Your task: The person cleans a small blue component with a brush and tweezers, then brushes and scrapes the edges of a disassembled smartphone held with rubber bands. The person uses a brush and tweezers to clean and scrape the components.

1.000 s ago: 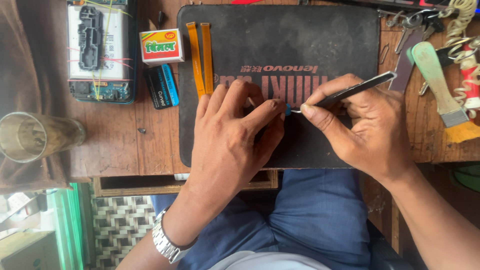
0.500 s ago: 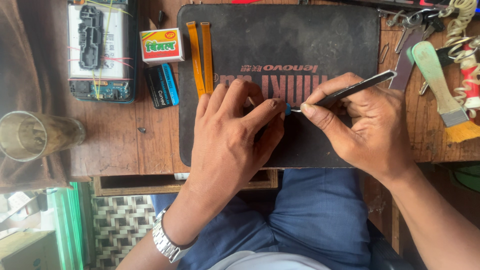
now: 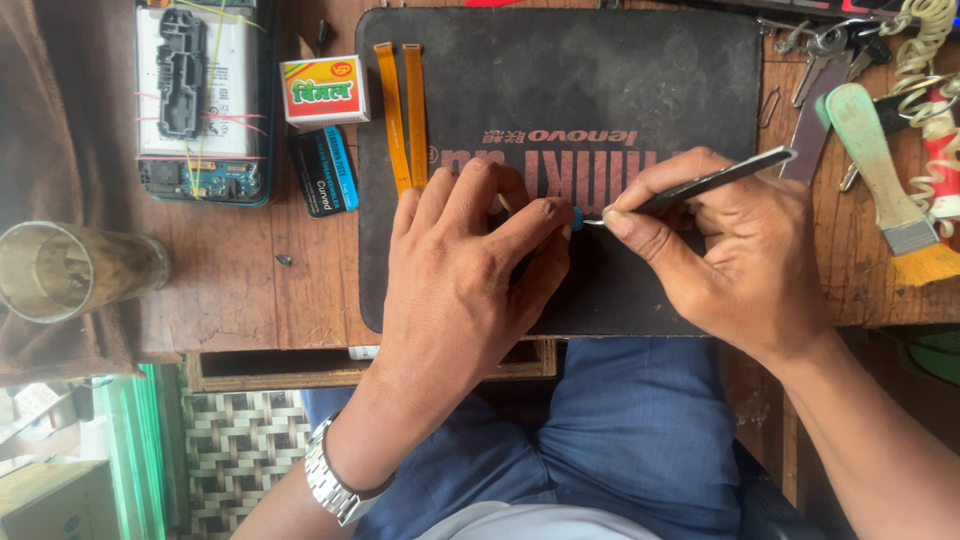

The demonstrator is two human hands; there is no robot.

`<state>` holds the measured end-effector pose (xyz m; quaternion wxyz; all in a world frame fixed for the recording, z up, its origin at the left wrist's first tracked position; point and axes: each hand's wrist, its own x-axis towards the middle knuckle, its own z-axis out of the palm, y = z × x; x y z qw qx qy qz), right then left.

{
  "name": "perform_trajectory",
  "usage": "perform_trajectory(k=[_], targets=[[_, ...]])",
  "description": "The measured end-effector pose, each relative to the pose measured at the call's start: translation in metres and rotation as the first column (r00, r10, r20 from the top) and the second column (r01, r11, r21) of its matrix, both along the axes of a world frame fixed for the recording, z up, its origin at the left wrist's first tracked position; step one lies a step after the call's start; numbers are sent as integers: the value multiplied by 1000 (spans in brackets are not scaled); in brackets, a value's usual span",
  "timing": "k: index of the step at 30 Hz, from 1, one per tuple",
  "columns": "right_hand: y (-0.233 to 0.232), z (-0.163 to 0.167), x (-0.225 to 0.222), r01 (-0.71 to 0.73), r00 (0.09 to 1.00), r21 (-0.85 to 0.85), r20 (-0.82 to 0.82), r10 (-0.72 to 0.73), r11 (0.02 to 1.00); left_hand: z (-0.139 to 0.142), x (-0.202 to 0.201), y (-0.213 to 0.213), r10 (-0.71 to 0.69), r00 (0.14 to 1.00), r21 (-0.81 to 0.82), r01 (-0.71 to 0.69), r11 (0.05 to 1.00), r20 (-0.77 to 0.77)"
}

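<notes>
The left hand [image 3: 470, 265] lies palm-down on a dark, worn rectangular work mat [image 3: 560, 90], its fingers curled over something small that stays hidden beneath them; only a tiny blue piece [image 3: 577, 218] shows at the tip of the forefinger, pinned against the mat. The right hand [image 3: 740, 255] is closed in a pen-like grip around slim dark metal tweezers [image 3: 715, 182], whose fine points touch that blue piece just beside the left fingertip. A silver metal wristwatch [image 3: 333, 485] sits on the left wrist. Two orange flat ribbon cables [image 3: 403, 110] lie side by side along the mat's left edge, near the left knuckles. On the brown wooden tabletop [image 3: 250, 290] to the left sit a small red-and-green cardboard box [image 3: 323, 90], a black-and-blue packet [image 3: 325, 170] just below it, and an opened phone body bound with thin bands [image 3: 203, 95]. A brass-coloured metal tumbler [image 3: 75, 270] lies on its side at the far left. A pale-green-handled brush [image 3: 885, 180] with yellow bristles rests to the right of the mat, near a bunch of keys [image 3: 830, 50].
</notes>
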<state>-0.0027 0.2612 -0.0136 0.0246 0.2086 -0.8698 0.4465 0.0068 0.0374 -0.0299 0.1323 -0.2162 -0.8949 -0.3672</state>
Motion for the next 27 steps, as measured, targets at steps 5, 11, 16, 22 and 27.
perform_trajectory(k=[5,11,16,22,27], targets=[[0,1,2,40,998,-46,42,-38,998,0,0,0,0,1000,3,0,1000,16],[-2,3,3,46,999,28,5,-46,999,2,5,-2,-3,1000,-27,3,1000,-3],[1,8,1,38,999,-30,19,-38,999,2,15,-4,4,999,-75,-7,997,-39],[6,12,1,41,998,108,50,-47,993,0,27,-2,37,998,-135,-43,990,-47],[5,9,3,27,996,35,80,-30,999,-4,35,0,75,995,-195,-86,977,-62]])
